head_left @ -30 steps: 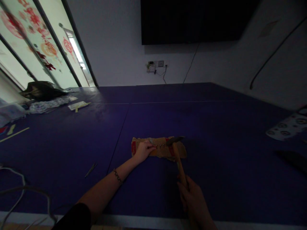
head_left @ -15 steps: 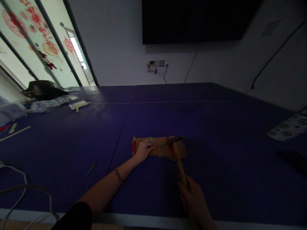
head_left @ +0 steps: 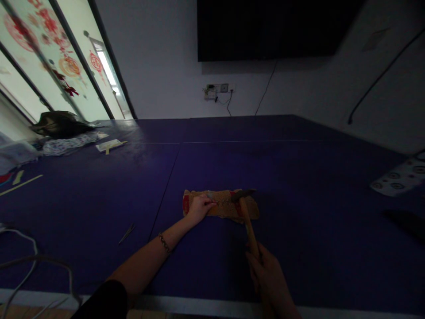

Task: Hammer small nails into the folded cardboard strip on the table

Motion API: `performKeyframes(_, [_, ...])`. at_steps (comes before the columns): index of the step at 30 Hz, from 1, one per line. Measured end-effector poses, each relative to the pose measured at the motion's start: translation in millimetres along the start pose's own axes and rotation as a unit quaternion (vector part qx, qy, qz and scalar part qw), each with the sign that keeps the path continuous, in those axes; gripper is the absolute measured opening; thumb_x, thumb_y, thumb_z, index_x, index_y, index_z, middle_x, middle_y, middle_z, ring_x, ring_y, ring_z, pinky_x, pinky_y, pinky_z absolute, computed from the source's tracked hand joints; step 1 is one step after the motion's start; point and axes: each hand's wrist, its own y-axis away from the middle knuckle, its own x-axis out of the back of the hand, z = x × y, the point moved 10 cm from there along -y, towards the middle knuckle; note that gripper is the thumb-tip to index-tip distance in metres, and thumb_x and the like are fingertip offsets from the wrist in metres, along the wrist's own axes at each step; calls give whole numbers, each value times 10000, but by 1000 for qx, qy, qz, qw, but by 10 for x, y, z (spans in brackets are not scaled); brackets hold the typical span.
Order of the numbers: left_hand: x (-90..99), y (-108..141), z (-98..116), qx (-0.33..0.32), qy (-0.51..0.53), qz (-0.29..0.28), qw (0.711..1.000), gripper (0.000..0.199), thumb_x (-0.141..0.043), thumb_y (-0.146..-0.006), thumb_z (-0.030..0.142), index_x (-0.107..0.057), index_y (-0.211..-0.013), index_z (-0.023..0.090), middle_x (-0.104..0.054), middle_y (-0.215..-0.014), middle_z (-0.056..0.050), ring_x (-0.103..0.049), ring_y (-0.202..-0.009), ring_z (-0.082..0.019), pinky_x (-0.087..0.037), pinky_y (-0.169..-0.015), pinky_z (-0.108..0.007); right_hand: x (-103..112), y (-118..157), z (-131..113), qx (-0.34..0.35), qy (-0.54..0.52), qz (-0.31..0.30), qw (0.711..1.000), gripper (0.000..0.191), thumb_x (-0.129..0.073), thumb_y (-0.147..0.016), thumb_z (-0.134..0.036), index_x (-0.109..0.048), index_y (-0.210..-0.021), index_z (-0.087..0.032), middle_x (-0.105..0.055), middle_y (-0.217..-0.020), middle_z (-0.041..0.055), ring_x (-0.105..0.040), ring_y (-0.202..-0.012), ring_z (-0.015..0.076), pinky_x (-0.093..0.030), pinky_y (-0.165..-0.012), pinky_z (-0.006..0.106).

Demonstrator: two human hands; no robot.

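"Where are my left fingers sitting?"
"My left hand (head_left: 200,208) is resting on the flattened brown cardboard (head_left: 222,212), its fingertips bunching low near the middle. I'm seeing them close together, but I can't tell whether they're fully meeting or pinching anything."
"And the cardboard itself?"
"It's lying on the purple tabletop (head_left: 299,177), reaching out to both sides of those fingers. Some small pieces (head_left: 226,202) are lying on it, just right of the fingertips."
"What's my right hand (head_left: 267,272) doing?"
"Its fingers are wrapping around the wooden handle of the hammer (head_left: 248,223). The dark head is hovering over or touching the cardboard's right part, beyond my right fingers and to the right of my left fingertips; I'm not seeing which."
"Anything left of the left fingers?"
"A slim metal tool (head_left: 126,234) is lying on the tabletop, well apart from them and nearer me."
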Motion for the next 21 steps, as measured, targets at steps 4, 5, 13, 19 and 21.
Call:
performKeyframes(4, [-25,0,59,-12,-13,-14,1000,95,-617,-733,185,-703,-704,157,-636,-645,-21,-578,-666,-145,-437,-637,-223,12,-5,-16,18,13,2,1000,353,-424,-673,-434,-471,-877,-149,-387,-361,-103,-375,-274,91,-317,-282,203])
performKeyframes(5, [-29,0,70,-14,-16,-17,1000,100,-615,-735,189,-704,-701,159,-632,-636,-19,-575,-661,-143,-436,-633,-222,16,-7,-11,16,13,3,1000,355,-426,-673,-434,-472,-880,-149,-388,-362,-103,-379,-276,92,-319,-282,203])
performKeyframes(13, [-19,4,21,-1,-5,-6,1000,93,-630,-722,214,-713,-752,184,-638,-651,-10,-569,-641,-134,-441,-614,-213,36,61,-74,12,-26,7,1000,415,-459,-683,-458,-470,-933,-128,-358,-341,-119,-344,-254,83,-301,-269,192])
performKeyframes(19, [-39,7,1,0,-4,-13,1000,93,-633,-722,208,-715,-759,185,-634,-639,-12,-569,-653,-137,-440,-614,-210,-66,207,-307,26,-23,-39,999,414,-460,-702,-466,-500,-963,-147,-340,-327,-122,-309,-230,85,-274,-259,197])
performKeyframes(21, [-44,7,13,-2,-12,-17,1000,99,-627,-729,209,-716,-748,169,-634,-637,-20,-569,-652,-139,-438,-618,-214,-117,224,-399,40,19,-48,998,381,-464,-689,-445,-544,-929,-160,-370,-342,-102,-355,-251,98,-297,-282,207])
